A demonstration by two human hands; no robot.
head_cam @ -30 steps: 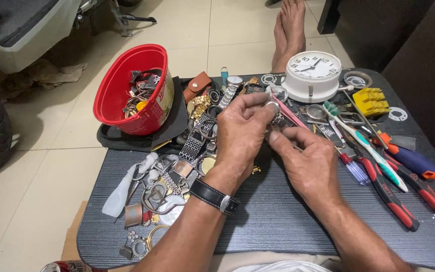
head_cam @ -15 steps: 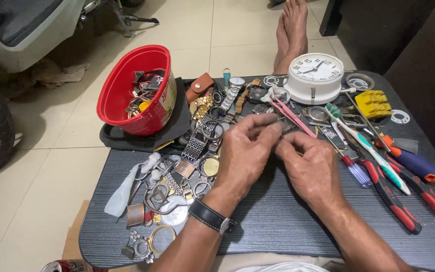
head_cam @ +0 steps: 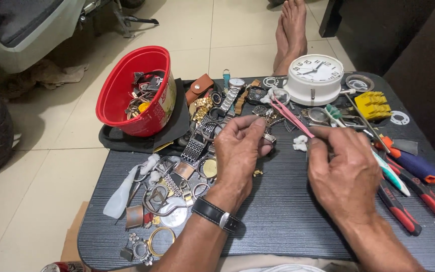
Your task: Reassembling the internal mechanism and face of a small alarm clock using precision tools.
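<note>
The left hand (head_cam: 240,151) pinches a small metal watch part (head_cam: 269,137) between thumb and fingertips, just above the dark table (head_cam: 278,221). The right hand (head_cam: 343,171) grips pink tweezers (head_cam: 290,115), whose tips now point up and away toward the white clock (head_cam: 319,78). A second ago both hands were pressed together over the part near the clock; since then they have dropped toward the person and drawn apart, so the tweezers no longer touch the part. That looks like a pause in the fine work, the part kept in the left hand while the right shifts its tool. A small white wad (head_cam: 300,143) lies on the table between the hands. Left of the left hand spreads a heap of watches and straps (head_cam: 197,151), beyond it a red bowl (head_cam: 127,95) of parts. Right of the right hand lie screwdrivers and pliers (head_cam: 414,181).
</note>
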